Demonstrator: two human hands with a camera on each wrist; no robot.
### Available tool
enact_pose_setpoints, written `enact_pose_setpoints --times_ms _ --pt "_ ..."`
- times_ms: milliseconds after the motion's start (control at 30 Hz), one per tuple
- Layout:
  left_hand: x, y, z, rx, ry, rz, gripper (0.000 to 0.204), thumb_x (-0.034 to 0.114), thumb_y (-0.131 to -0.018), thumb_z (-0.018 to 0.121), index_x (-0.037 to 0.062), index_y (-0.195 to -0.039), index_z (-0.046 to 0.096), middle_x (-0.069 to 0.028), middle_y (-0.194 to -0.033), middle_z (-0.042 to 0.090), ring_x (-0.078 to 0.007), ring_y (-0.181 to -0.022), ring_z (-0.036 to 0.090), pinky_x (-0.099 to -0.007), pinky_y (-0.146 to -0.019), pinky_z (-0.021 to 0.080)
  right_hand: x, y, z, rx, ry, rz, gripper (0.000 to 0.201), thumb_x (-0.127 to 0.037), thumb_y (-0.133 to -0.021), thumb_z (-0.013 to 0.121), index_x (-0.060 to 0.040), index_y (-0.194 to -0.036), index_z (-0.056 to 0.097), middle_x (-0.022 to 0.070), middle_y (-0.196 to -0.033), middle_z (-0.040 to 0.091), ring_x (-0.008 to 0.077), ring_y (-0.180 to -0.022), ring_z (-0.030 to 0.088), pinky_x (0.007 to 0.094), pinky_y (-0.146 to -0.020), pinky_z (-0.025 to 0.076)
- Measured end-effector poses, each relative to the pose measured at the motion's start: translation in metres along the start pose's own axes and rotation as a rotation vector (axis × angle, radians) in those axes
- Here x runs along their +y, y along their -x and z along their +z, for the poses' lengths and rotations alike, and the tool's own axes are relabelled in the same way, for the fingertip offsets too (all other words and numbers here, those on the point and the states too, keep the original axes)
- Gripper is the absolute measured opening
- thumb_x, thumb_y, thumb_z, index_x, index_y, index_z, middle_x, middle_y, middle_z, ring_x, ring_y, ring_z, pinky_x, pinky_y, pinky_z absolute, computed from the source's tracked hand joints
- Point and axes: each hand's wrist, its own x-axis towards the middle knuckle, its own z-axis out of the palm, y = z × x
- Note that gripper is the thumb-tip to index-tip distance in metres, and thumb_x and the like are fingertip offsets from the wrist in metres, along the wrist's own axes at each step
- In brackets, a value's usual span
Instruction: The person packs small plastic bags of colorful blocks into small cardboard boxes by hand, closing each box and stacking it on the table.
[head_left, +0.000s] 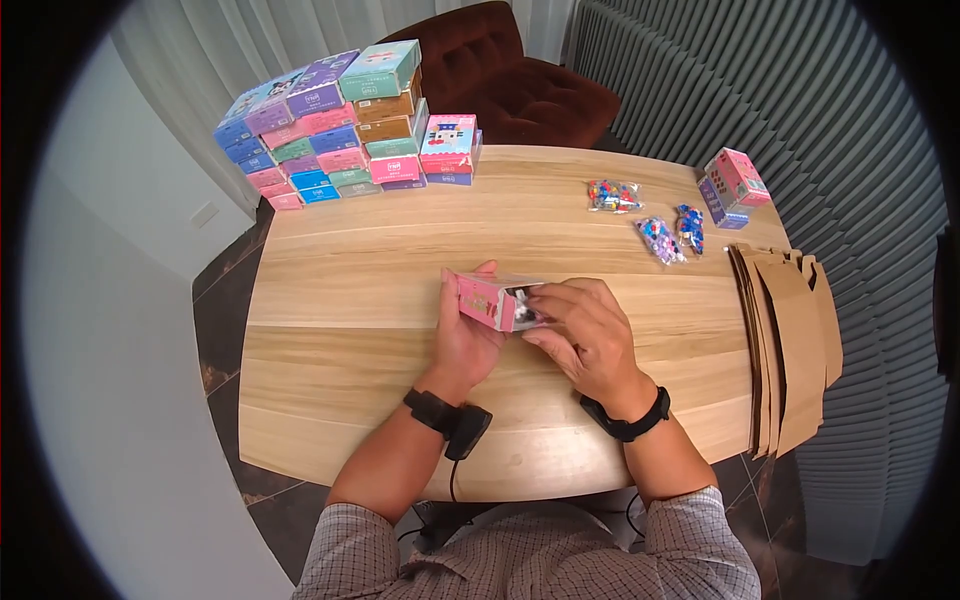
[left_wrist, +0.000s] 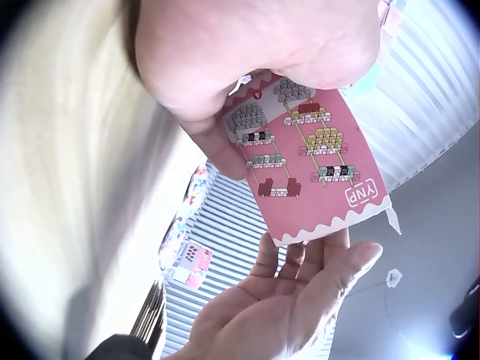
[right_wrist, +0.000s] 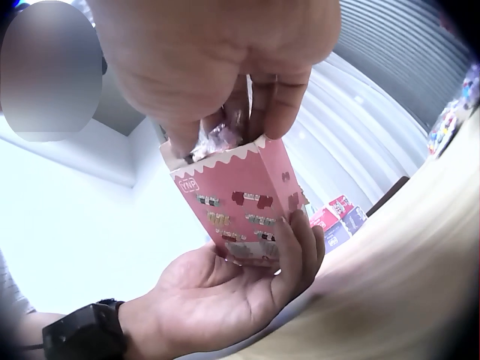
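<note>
My left hand (head_left: 463, 345) holds a small pink toy-brick box (head_left: 480, 301) above the table, with fingers wrapped about its closed end. Printed brick diagrams and a scalloped white edge show on the box (left_wrist: 315, 161) in the left wrist view. The open end faces my right hand (head_left: 597, 335). In the right wrist view, the right hand's (right_wrist: 217, 67) thumb and fingers reach into that opening and pinch a clear plastic bag of small bricks (right_wrist: 219, 141). Most of the bag is hidden inside the box.
Stacked colourful boxes (head_left: 335, 140) stand at the table's back left. Bags of bricks (head_left: 614, 196) lie at the back right near two more boxes (head_left: 735, 185). Brown paper bags (head_left: 790, 350) overhang the right edge. A dark red chair (head_left: 500, 80) is behind the table (head_left: 340, 390).
</note>
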Motion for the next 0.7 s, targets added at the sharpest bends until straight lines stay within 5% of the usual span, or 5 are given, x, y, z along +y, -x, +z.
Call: enact_pose_setpoints --times_ms 433,700 --pt "0.000 0.002 0.006 -0.015 0.021 -0.043 0.071 0.069 -0.107 0.038 0.0096 -0.142 0.055 -0.0147 -0.127 0.065 -0.0330 -0.119 0.063 -0.0501 -0.103 0.053 -0.021 0.003 -0.001 0.006 0.095 -0.111 0.041 -0.004 -0.075 0.086 -0.0108 -0.115 0.078 0.0057 -0.105 0.064 0.0279 -0.091 0.059 0.0370 -0.077 0.053" --pt "0.000 0.003 0.008 -0.057 -0.046 -0.035 0.071 0.071 -0.106 0.041 0.0110 -0.139 0.056 -0.0124 -0.124 0.067 -0.0293 -0.116 0.065 -0.0489 -0.102 0.053 -0.014 0.006 0.008 -0.006 0.077 -0.045 0.039 -0.007 -0.074 0.089 -0.0085 -0.112 0.078 0.0048 -0.107 0.066 0.0260 -0.094 0.061 0.0378 -0.080 0.052"
